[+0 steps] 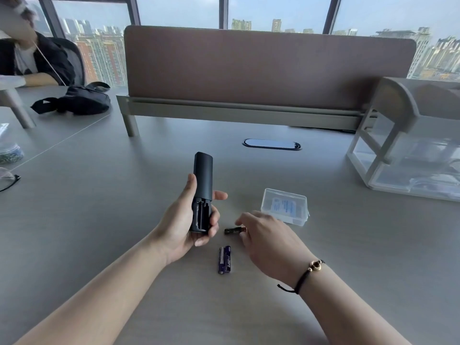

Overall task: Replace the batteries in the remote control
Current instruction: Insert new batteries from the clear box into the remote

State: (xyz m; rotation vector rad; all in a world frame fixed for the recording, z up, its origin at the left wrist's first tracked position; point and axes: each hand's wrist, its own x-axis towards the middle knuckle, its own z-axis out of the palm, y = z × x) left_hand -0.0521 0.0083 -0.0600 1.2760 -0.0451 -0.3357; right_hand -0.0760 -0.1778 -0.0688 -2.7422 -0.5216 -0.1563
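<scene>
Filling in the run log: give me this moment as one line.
left hand: holds remote, bay open and empty | right hand: at dark battery on table | purple batteries: untouched

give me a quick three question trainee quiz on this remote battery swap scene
1. True or false: the battery bay of the black remote control is empty.
2. Which hand holds the remote? A left hand B right hand
3. Fill in: the two purple batteries lie on the grey ____.

Key: 1 true; 2 A; 3 table. The right hand reaches over the dark gold-tipped battery, near the clear plastic box.
</scene>
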